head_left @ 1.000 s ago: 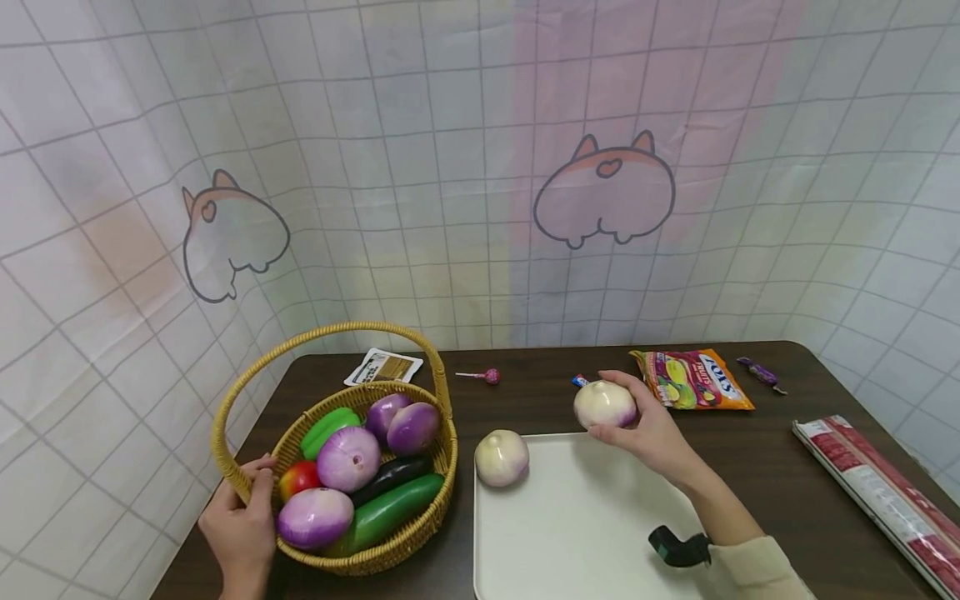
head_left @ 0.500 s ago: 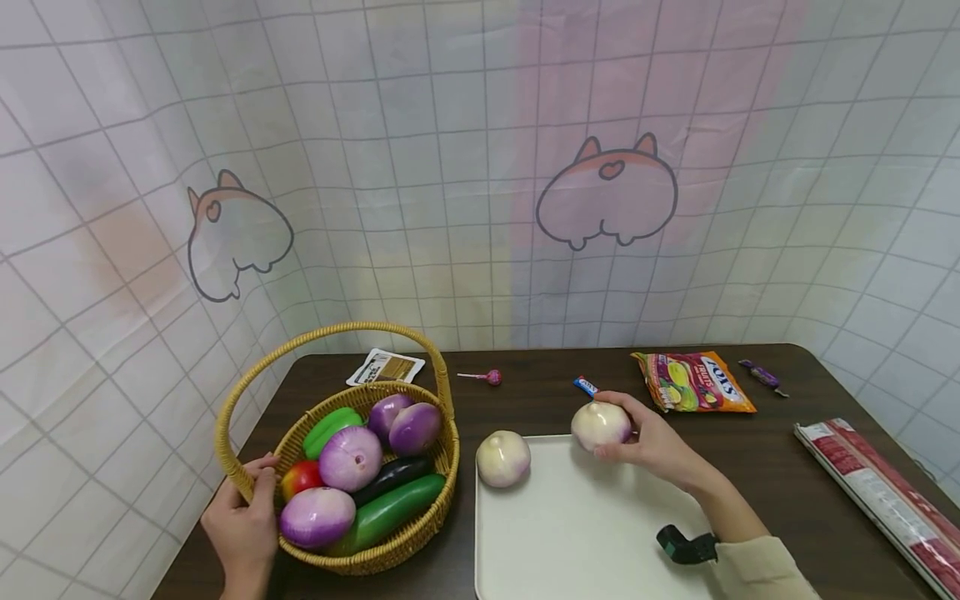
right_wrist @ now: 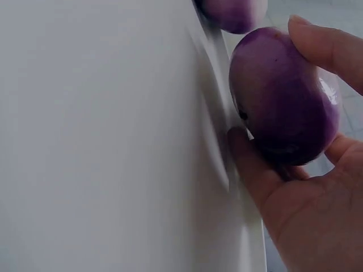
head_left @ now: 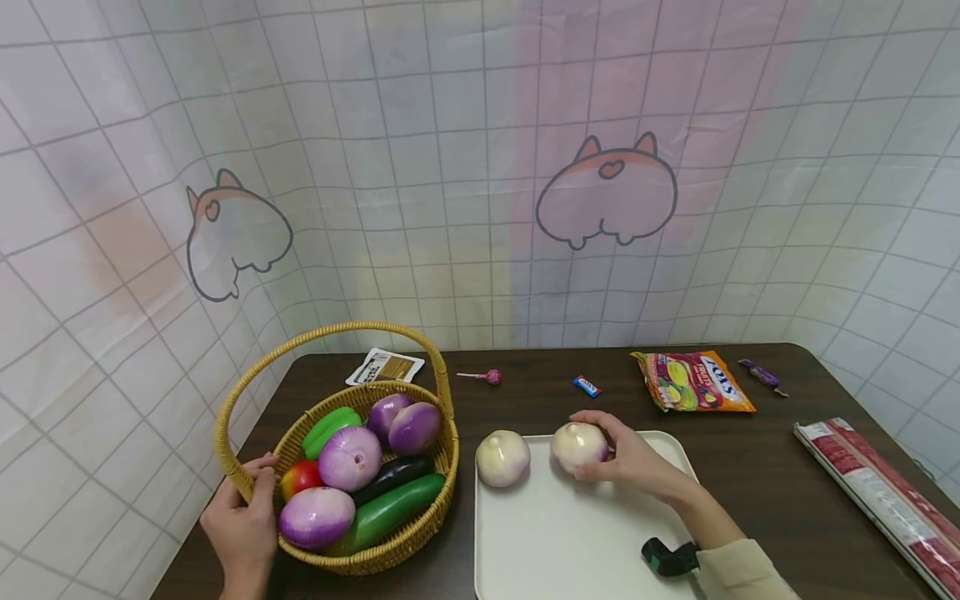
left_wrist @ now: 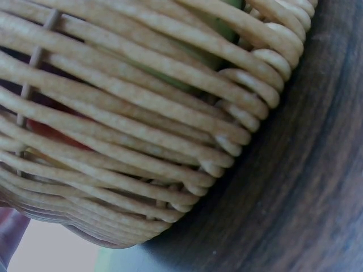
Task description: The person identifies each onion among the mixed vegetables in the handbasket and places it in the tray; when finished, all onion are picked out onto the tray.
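My right hand (head_left: pixel 626 458) holds a purple-and-white onion (head_left: pixel 579 447) between thumb and fingers, over the far edge of the white tray (head_left: pixel 585 542). In the right wrist view this onion (right_wrist: pixel 283 96) shows its purple side, close to the tray's rim. A second onion (head_left: pixel 502 458) sits at the tray's far left corner. My left hand (head_left: pixel 243 517) grips the left side of the wicker basket (head_left: pixel 450 467), where the handle meets the rim. In the basket lie several purple onions (head_left: pixel 350 458), a cucumber (head_left: pixel 386 512), an eggplant (head_left: pixel 393 479), a green pepper (head_left: pixel 330 431) and a red-yellow fruit (head_left: pixel 302 478).
Along the back of the dark table (head_left: pixel 525 400) lie a flat packet (head_left: pixel 385 367), a lollipop (head_left: pixel 491 377), a small blue-wrapped candy (head_left: pixel 587 386), a candy bag (head_left: pixel 693 381) and a purple-wrapped candy (head_left: pixel 762 375). A long red-and-white package (head_left: pixel 877 500) lies at the right.
My right hand has brought its onion left and nearer, from behind the tray's far edge to beside the other onion. The blue-wrapped candy now shows fully. My left hand has stayed on the basket.
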`<action>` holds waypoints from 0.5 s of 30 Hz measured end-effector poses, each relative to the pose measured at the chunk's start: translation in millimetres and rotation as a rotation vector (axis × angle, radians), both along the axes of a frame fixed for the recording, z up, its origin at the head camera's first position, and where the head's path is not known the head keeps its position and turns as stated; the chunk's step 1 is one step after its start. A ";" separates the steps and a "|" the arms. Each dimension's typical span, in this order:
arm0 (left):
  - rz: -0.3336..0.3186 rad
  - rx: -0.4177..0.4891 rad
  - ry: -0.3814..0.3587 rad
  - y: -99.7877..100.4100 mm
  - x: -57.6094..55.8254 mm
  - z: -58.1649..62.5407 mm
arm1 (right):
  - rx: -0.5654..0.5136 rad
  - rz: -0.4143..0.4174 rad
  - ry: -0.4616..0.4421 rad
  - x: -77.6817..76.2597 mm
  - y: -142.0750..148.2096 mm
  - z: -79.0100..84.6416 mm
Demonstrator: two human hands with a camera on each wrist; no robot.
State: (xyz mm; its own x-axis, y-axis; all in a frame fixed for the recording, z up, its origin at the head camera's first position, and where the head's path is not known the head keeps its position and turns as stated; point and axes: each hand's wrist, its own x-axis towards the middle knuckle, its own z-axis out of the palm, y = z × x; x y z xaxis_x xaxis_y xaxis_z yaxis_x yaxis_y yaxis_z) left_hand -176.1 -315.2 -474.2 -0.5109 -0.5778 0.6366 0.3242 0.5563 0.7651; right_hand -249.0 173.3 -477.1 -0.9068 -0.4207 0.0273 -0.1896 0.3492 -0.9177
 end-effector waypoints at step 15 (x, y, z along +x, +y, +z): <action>0.007 0.002 -0.006 -0.5 -0.9 -0.9 | -0.008 0.064 0.037 -0.4 -8.4 -7.4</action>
